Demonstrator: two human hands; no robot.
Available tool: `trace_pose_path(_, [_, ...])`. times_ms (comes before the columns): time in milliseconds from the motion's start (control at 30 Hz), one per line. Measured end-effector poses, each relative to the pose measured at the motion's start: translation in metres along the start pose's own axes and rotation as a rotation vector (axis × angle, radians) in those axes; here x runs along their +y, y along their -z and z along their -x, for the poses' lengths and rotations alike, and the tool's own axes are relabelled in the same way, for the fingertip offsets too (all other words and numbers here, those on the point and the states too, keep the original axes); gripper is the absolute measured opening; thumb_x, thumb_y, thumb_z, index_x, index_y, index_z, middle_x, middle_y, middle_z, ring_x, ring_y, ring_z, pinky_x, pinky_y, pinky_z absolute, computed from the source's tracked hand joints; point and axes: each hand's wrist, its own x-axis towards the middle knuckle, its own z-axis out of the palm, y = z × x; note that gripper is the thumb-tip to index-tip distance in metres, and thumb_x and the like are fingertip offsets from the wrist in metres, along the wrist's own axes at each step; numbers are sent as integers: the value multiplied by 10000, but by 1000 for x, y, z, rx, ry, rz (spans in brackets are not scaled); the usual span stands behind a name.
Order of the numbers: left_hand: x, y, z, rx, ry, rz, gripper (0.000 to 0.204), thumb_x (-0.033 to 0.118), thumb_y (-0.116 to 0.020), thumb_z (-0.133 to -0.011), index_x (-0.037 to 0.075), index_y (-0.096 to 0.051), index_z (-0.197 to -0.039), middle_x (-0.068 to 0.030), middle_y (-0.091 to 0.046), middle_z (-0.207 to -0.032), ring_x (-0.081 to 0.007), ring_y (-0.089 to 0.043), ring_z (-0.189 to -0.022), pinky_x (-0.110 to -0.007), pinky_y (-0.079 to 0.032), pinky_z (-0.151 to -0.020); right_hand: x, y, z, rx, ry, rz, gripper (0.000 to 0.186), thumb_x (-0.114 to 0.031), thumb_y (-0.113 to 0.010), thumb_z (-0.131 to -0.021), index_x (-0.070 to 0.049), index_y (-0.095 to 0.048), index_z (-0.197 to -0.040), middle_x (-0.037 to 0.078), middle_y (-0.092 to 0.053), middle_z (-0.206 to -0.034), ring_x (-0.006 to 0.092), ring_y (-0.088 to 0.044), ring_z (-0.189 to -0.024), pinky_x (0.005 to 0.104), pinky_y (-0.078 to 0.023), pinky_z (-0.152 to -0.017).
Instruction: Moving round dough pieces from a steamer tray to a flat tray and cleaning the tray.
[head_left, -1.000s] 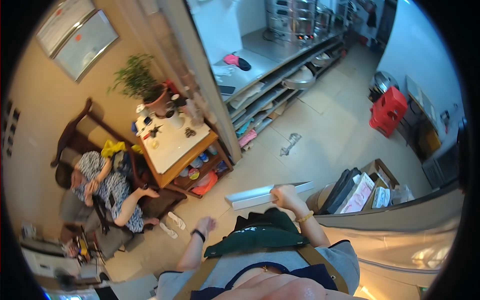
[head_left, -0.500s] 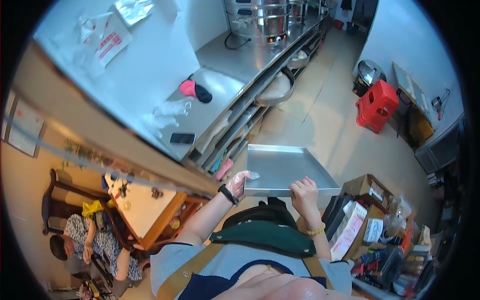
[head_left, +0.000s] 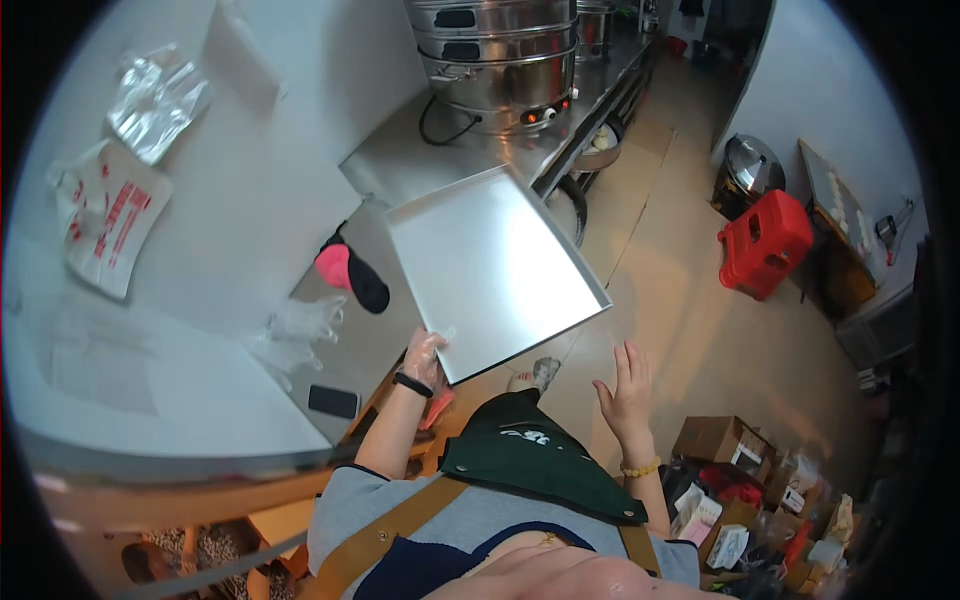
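A shallow rectangular metal tray (head_left: 505,275) is tilted in front of me, partly over the steel counter. My left hand (head_left: 425,357), in a clear plastic glove, grips its near left corner, thumb on the inside. Bare and apart from the tray, my right hand (head_left: 627,390) is raised to its right with the fingers stretched out. Left of the tray, a pink and black cloth item (head_left: 352,275) lies on the counter. Crumpled clear plastic gloves (head_left: 300,325) and a dark phone (head_left: 333,401) lie nearer to me.
A large stacked steel steamer (head_left: 497,75) stands on the metal counter (head_left: 385,150). White paper bag (head_left: 112,220) and foil packet (head_left: 155,100) are at the left. Red plastic stools (head_left: 765,245) stand on the floor at right; cardboard boxes (head_left: 722,447) and clutter are at lower right.
The tray has moved up and left toward the counter and turned. My right hand has let go of its near edge and opened. My view has shifted toward the counter.
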Motion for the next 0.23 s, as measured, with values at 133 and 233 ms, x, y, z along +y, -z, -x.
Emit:
trace_pose_path(133, [-1, 23, -58, 24, -37, 26, 575, -20, -493, -680, -86, -412, -1246, -180, -547, -1113, -303, -581, -1027, -415, -481, -944, 44, -38, -24, -136, -136, -52, 715, -104, -755, -701, 19, -412, -1317, 231, -425, -1338, 399, -412, -1242, 456, -344, -1045])
trace_pose_path(233, [-21, 57, -64, 3, -28, 127, 696, -4, -498, -701, -23, -313, -1372, -201, -467, -1281, -327, -509, -1177, -410, -458, -980, 66, -59, -3, -267, -203, -78, 773, -110, -766, -686, 20, -383, -1344, 232, -395, -1370, 402, -397, -1261, 470, -327, -1059])
